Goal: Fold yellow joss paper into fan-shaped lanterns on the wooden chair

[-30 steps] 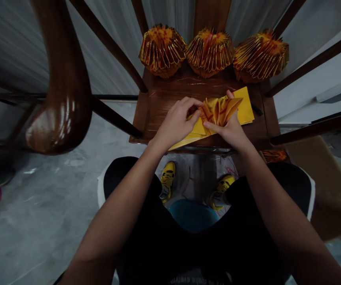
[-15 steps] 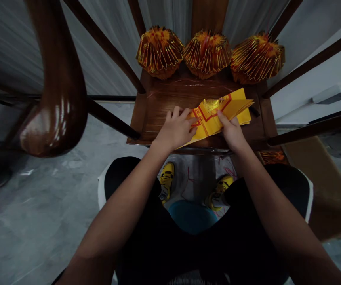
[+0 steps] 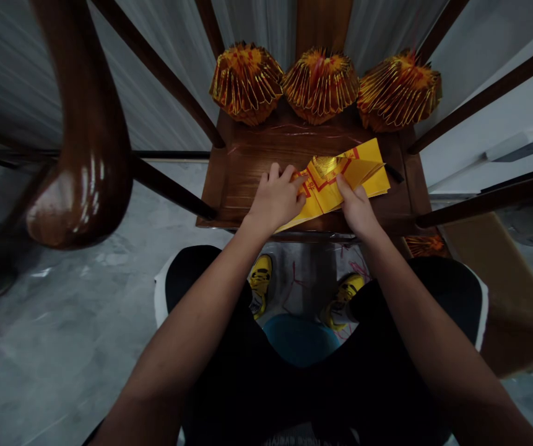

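Yellow paper sheets [image 3: 326, 195] with red print and a gold patch lie in a stack at the front of a brown wooden chair seat [image 3: 247, 167]. My left hand [image 3: 276, 197] rests on the left end of the stack, its fingers spread. At the right part of the stack, my right hand [image 3: 356, 204] pinches the paper between thumb and fingers, and a sheet edge stands raised there. Behind them, three pleated gold and orange paper ornaments [image 3: 246, 83] sit in a row along the back of the seat.
A curved wooden armrest [image 3: 83, 173] juts in at the upper left. Slanting wooden posts [image 3: 176, 186] flank the seat. Below are a blue basin [image 3: 301, 339] between yellow shoes and a cardboard box [image 3: 498, 291] at the right.
The raised sheet edges near my right hand have shifted slightly left and lower. My right hand has moved a little left; my left hand stays on the stack.
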`<state>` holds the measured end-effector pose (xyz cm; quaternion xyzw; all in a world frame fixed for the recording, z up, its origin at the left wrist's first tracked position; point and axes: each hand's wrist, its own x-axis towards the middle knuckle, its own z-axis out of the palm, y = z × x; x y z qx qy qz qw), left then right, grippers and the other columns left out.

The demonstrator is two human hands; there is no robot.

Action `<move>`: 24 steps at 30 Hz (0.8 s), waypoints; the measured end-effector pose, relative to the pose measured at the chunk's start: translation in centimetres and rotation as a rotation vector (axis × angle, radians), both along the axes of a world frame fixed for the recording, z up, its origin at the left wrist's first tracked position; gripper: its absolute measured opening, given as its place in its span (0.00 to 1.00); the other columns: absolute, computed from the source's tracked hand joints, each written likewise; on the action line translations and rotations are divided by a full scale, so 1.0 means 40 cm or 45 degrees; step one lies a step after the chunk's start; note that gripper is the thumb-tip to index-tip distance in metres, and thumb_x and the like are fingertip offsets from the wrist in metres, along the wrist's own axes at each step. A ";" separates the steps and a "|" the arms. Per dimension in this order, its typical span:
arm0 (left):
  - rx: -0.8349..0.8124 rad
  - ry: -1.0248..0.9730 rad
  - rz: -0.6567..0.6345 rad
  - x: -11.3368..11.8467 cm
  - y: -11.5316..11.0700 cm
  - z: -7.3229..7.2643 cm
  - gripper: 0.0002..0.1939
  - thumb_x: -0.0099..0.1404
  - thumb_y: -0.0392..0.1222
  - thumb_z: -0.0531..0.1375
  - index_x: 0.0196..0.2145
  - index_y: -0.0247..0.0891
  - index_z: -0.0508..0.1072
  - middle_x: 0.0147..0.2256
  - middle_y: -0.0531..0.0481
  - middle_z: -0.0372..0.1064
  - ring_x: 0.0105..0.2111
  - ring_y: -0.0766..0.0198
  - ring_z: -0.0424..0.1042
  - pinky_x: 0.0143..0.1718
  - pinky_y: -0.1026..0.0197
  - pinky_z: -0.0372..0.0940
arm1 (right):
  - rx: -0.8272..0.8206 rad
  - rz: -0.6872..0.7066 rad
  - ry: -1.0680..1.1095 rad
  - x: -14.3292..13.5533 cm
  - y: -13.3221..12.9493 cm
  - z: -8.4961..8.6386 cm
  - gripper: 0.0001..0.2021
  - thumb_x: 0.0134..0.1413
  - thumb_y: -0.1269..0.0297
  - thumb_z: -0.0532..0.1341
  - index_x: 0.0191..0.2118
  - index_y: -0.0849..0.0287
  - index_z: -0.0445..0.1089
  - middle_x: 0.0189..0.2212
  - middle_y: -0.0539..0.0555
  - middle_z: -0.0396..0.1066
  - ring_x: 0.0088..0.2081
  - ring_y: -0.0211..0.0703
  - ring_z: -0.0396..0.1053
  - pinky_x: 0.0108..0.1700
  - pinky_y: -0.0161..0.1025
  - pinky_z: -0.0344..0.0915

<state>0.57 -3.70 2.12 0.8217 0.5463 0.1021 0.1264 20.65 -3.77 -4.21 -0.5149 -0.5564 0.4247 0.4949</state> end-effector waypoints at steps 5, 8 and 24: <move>-0.090 0.045 0.040 0.000 0.040 0.008 0.29 0.75 0.44 0.59 0.71 0.38 0.72 0.66 0.36 0.67 0.68 0.33 0.58 0.70 0.31 0.60 | 0.002 -0.015 -0.029 0.000 -0.009 -0.003 0.48 0.65 0.22 0.54 0.78 0.49 0.60 0.73 0.56 0.68 0.77 0.58 0.60 0.81 0.61 0.52; -0.195 0.084 0.075 0.004 0.057 0.024 0.29 0.77 0.45 0.58 0.72 0.40 0.71 0.66 0.36 0.66 0.68 0.34 0.60 0.70 0.33 0.62 | 0.010 -0.015 0.021 0.001 -0.012 -0.001 0.46 0.64 0.23 0.56 0.75 0.49 0.65 0.70 0.56 0.71 0.76 0.58 0.63 0.81 0.61 0.51; -0.428 -0.637 0.144 -0.126 0.032 -0.002 0.25 0.66 0.39 0.69 0.60 0.41 0.80 0.58 0.43 0.81 0.57 0.50 0.80 0.63 0.48 0.73 | 0.330 0.255 -0.405 -0.049 -0.070 0.050 0.35 0.76 0.50 0.53 0.82 0.51 0.48 0.81 0.57 0.53 0.81 0.55 0.51 0.83 0.63 0.46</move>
